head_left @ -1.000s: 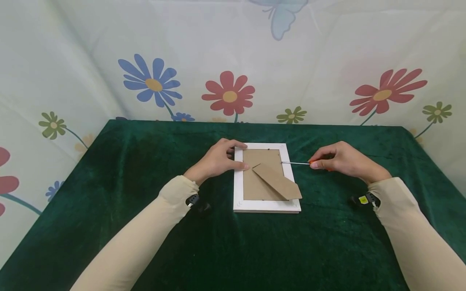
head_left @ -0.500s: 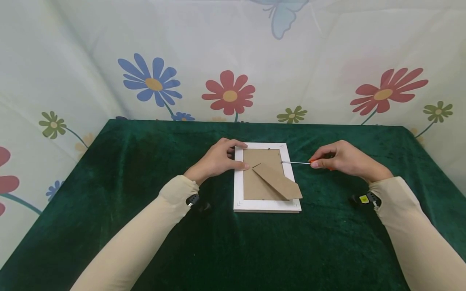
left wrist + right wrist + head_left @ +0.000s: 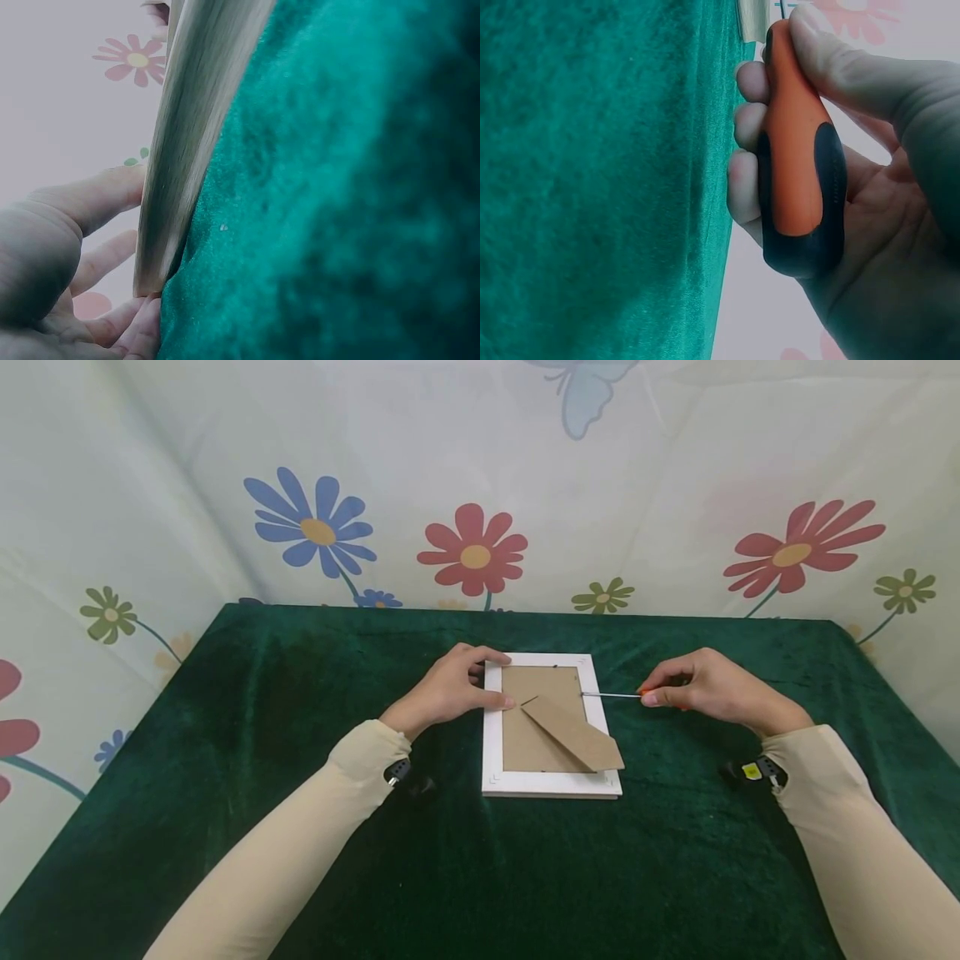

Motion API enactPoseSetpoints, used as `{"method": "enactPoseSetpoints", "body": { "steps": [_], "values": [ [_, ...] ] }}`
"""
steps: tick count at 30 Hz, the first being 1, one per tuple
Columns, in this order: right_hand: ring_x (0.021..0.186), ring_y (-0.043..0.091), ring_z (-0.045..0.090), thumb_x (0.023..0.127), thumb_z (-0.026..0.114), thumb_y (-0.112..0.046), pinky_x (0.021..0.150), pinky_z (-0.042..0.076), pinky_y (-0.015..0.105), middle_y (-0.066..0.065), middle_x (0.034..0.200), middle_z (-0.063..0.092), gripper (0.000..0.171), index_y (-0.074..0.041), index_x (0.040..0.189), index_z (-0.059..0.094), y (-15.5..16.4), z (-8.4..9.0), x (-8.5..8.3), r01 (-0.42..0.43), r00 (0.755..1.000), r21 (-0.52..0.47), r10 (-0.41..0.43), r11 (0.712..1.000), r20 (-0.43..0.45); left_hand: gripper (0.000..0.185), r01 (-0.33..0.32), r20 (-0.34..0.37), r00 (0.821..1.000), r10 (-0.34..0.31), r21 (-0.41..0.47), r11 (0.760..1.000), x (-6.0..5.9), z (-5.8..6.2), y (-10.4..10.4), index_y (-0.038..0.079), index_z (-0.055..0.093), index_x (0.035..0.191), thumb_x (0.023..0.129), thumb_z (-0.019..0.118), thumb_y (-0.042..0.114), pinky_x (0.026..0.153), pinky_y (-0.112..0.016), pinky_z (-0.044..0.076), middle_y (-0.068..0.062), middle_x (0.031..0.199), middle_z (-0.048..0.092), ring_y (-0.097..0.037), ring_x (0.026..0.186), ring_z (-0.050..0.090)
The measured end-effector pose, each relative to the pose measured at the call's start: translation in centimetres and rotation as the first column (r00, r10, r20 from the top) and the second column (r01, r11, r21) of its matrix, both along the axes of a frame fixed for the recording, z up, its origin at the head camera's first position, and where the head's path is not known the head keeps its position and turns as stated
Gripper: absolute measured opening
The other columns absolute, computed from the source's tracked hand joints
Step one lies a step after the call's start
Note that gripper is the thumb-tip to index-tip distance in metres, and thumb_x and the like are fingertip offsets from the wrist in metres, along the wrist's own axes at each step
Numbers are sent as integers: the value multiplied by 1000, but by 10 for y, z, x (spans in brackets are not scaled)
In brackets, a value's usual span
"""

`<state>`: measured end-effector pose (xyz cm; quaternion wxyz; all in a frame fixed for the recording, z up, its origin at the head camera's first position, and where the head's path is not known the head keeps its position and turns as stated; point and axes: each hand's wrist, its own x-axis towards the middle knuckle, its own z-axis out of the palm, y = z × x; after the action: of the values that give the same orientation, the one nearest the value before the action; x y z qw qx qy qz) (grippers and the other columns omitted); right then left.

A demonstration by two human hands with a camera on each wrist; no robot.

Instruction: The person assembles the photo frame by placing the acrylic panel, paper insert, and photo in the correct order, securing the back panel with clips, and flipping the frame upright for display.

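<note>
A white picture frame [image 3: 492, 747] lies face down on the green cloth, its brown backing board [image 3: 543, 685] upward. A brown stand flap [image 3: 577, 737] slants across the board and overhangs the frame's lower right. My left hand [image 3: 450, 685] holds the upper left corner, thumb over the board's edge, fingers at the far edge. The frame's wood-grained side [image 3: 180, 142] shows in the left wrist view. My right hand [image 3: 708, 689] grips a screwdriver [image 3: 795, 165] with an orange and black handle. Its thin shaft [image 3: 611, 695] points left, the tip at the board's right edge beside a small dark tab.
Green velvet cloth [image 3: 337, 660] covers the table under everything. Behind it hangs a pale curtain [image 3: 660, 460] printed with flowers. Small dark tabs sit along the frame's inner edge. Each wrist wears a dark strap with a device.
</note>
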<state>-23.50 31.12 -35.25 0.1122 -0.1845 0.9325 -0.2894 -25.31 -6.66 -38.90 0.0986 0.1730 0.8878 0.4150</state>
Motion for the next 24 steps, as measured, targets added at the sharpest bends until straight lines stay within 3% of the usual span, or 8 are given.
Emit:
{"method": "enactPoseSetpoints", "body": {
  "steps": [12, 24],
  "values": [
    [90, 26, 60, 99, 79, -23, 76, 52, 38, 3, 104, 74, 16, -11, 111, 81, -1, 0, 0, 9, 1000, 5, -9, 1000, 4, 66, 0, -2, 1000, 0, -2, 1000, 0, 0, -1, 22, 62, 147, 88, 89, 34, 101, -50, 56, -10, 143, 50, -32, 131, 53],
    [99, 28, 60, 102, 75, -27, 85, 50, 41, 4, 110, 73, 20, -12, 115, 79, 11, -17, -5, 22, 999, -54, -19, 998, 46, 66, 19, -12, 1000, -19, 7, 1000, -1, -3, -4, 20, 62, 147, 89, 88, 35, 101, -49, 56, -10, 142, 51, -32, 129, 54]
  ]
}}
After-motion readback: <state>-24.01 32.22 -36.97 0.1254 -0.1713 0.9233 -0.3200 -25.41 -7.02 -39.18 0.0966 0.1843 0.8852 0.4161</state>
